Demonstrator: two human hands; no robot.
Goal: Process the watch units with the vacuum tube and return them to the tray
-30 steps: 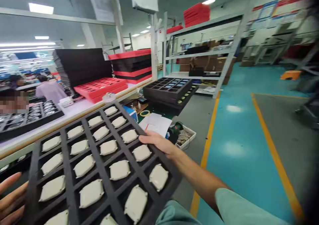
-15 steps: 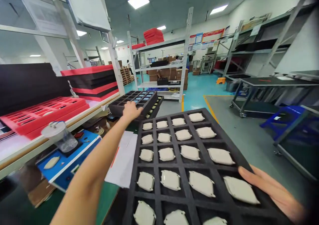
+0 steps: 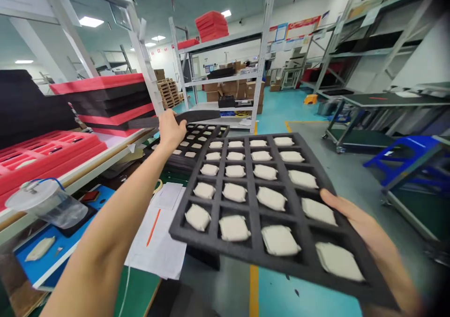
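Note:
My right hand (image 3: pixel 362 228) grips the right edge of a black foam tray (image 3: pixel 214 246), thumb on top, and carries it tilted over the floor. Pale, rounded-square parts (image 3: pixel 235 228) sit in its compartments, one in each. Farther off, my left hand (image 3: pixel 171 130) is closed on a second black foam tray (image 3: pixel 200 116), seen nearly edge-on, its contents hidden. Below that one lies a stacked foam tray (image 3: pixel 186 147) with similar pale parts in its pockets.
Left, a bench bears red foam trays (image 3: pixel 52 151) and a red and black foam stack (image 3: pixel 116 97). White paper (image 3: pixel 161 242) with an orange pen (image 3: pixel 153 228) lies below, near a clear canister (image 3: pixel 63 209) on a blue surface. A white shelf rack (image 3: pixel 225 78) stands ahead; a blue stool (image 3: pixel 404 160) stands right.
My left hand has raised the upper tray off the stack, uncovering pale parts beneath. The tray in my right hand has shifted, showing its near edge. The view has moved rightward.

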